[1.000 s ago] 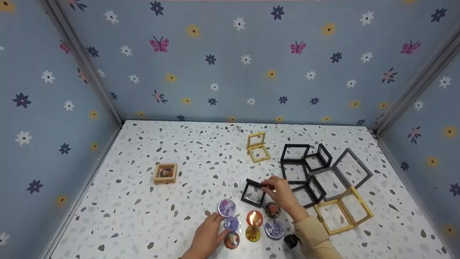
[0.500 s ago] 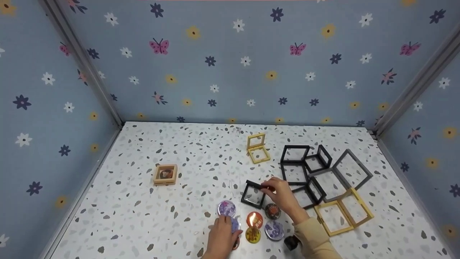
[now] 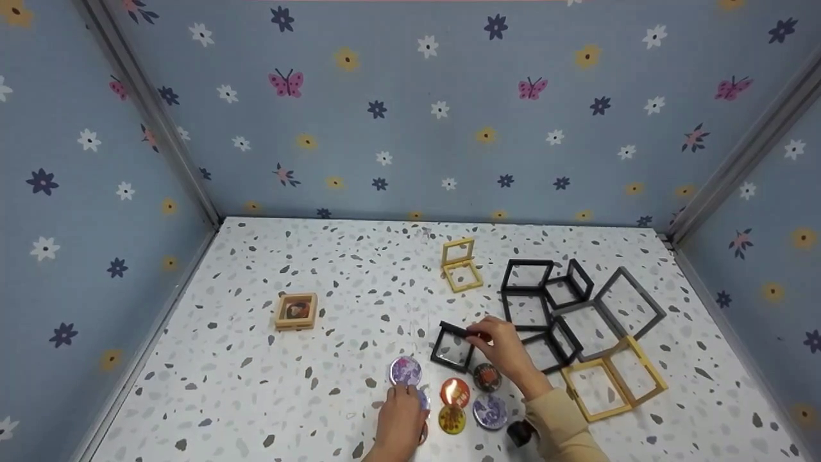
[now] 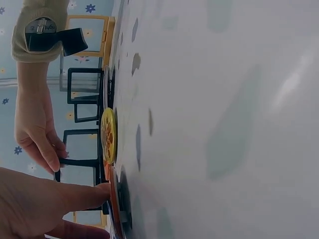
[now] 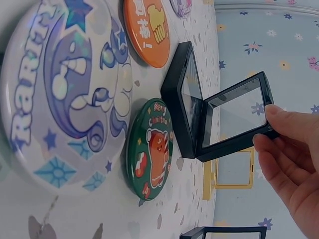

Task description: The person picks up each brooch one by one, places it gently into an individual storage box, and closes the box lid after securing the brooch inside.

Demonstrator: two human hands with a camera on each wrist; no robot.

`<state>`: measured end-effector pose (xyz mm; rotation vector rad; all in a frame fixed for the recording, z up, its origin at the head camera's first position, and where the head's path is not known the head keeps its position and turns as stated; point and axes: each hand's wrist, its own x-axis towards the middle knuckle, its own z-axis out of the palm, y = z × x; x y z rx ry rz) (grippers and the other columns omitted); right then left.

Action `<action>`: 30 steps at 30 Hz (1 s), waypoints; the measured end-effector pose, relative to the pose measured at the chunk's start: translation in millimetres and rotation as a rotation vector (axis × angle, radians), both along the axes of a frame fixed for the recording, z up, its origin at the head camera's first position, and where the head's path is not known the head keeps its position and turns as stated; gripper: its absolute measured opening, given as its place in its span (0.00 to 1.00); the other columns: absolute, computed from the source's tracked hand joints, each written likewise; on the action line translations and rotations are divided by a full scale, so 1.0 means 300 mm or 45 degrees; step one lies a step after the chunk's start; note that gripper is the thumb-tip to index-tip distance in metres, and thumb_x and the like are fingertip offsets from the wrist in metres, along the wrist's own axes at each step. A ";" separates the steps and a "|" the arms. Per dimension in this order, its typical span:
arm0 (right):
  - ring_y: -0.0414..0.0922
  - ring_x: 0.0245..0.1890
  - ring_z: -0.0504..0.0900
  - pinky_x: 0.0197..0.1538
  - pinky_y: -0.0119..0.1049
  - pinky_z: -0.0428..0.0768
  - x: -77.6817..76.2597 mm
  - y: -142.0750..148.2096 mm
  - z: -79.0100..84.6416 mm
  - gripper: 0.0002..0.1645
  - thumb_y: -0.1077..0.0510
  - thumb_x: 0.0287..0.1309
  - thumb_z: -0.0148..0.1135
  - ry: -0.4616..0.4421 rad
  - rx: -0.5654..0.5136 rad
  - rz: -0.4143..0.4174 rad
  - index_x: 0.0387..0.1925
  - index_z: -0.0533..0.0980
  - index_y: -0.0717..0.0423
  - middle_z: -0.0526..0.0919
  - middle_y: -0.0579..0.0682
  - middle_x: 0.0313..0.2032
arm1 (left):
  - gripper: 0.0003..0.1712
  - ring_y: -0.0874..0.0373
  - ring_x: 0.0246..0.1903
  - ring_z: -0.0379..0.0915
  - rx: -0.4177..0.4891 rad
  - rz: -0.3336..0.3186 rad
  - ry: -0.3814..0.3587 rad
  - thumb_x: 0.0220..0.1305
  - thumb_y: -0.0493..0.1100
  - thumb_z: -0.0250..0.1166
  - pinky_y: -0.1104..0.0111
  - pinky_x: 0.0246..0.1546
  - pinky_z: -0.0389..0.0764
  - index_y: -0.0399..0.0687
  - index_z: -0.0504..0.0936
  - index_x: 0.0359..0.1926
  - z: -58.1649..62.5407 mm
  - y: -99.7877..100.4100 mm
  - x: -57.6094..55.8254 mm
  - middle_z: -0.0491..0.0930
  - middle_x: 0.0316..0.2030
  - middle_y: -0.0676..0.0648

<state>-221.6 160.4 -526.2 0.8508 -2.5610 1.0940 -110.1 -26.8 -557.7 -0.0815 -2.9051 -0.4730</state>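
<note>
My right hand [image 3: 503,346] pinches the raised lid of a small black hinged display frame [image 5: 180,99], whose base sits on the table. My left hand [image 3: 399,420] reaches over a column of round badges, mostly covering a blue badge [image 3: 424,400]. In the left wrist view, its thumb touches an orange-edged badge [image 4: 115,199]; its other fingers are largely hidden. A purple badge [image 3: 405,370] lies just beyond those fingers. Between the hands lie an orange badge [image 3: 455,389] and a yellow badge [image 3: 452,420]. A green Christmas badge [image 5: 149,149] and a purple Rarity badge [image 5: 70,99] lie below the right hand.
More hinged frames stand opened at the right: black frames [image 3: 526,290], a grey frame [image 3: 641,295] and a yellow frame [image 3: 596,416]. A small yellow frame [image 3: 462,290] stands farther back. A wooden-coloured frame [image 3: 296,321] with a picture inside sits at the left.
My left hand has moved right, from beside the badge column to over it, covering most of the blue and lower badges. My right hand keeps its hold on the black frame's lid.
</note>
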 end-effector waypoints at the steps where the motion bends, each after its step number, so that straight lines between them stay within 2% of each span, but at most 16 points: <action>1: 0.41 0.25 0.76 0.29 0.31 0.76 0.000 0.000 0.000 0.06 0.68 0.46 0.65 -0.005 0.001 -0.002 0.31 0.80 0.64 0.78 0.50 0.27 | 0.21 0.48 0.28 0.68 0.006 0.012 -0.007 0.37 0.41 0.72 0.61 0.25 0.74 0.31 0.74 0.29 0.001 0.001 0.000 0.69 0.26 0.41; 8: 0.41 0.25 0.76 0.29 0.31 0.76 0.000 -0.001 0.000 0.06 0.68 0.45 0.65 -0.026 0.002 -0.006 0.30 0.80 0.64 0.78 0.49 0.27 | 0.23 0.46 0.30 0.67 0.142 0.062 -0.197 0.38 0.37 0.72 0.59 0.28 0.74 0.25 0.73 0.33 0.017 -0.006 -0.013 0.69 0.30 0.38; 17: 0.41 0.26 0.76 0.30 0.32 0.76 -0.001 0.000 0.006 0.06 0.67 0.46 0.65 -0.031 0.004 -0.007 0.31 0.80 0.64 0.78 0.49 0.27 | 0.25 0.46 0.32 0.68 0.190 0.039 -0.267 0.37 0.35 0.72 0.57 0.30 0.75 0.23 0.73 0.36 0.051 -0.021 -0.021 0.68 0.32 0.37; 24: 0.41 0.25 0.76 0.28 0.32 0.76 -0.004 0.003 -0.001 0.06 0.67 0.46 0.65 0.014 -0.011 0.001 0.30 0.80 0.63 0.78 0.49 0.27 | 0.28 0.45 0.34 0.69 0.212 -0.036 -0.149 0.35 0.36 0.74 0.59 0.33 0.75 0.23 0.73 0.36 0.064 -0.016 -0.034 0.68 0.33 0.36; 30: 0.41 0.25 0.76 0.29 0.31 0.76 -0.004 0.001 -0.003 0.06 0.66 0.46 0.65 0.005 -0.020 -0.002 0.30 0.80 0.63 0.78 0.49 0.27 | 0.29 0.43 0.39 0.68 0.213 -0.118 -0.039 0.35 0.37 0.74 0.59 0.40 0.73 0.23 0.73 0.37 0.065 -0.001 -0.073 0.68 0.36 0.35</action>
